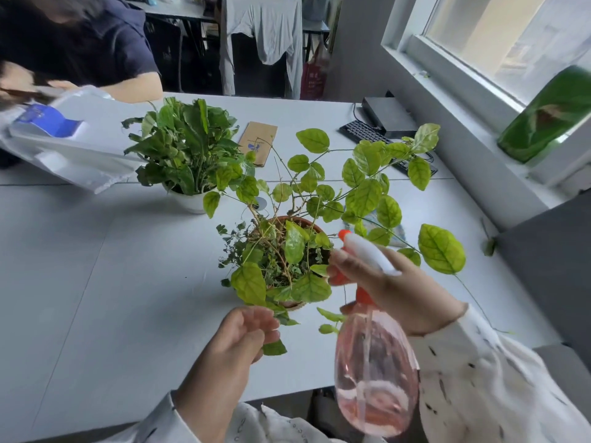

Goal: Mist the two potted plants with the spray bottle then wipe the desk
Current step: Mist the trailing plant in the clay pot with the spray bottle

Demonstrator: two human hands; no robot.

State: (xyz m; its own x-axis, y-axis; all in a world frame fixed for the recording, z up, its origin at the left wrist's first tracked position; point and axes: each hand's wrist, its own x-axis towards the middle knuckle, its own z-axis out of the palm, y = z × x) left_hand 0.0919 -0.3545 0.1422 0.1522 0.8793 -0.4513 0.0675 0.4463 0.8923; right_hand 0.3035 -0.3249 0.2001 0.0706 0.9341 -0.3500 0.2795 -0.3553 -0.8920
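Right hand grips the spray bottle at its neck, nozzle toward the near plant. Left hand curls loosely at its lowest leaves; whether it pinches one, I cannot tell. The second plant stands farther left on the surface.

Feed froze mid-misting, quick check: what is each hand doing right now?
Left hand: fingers loosely curled at a low leaf; whether it pinches it cannot be told.
Right hand: closed, holding the spray bottle by its neck.
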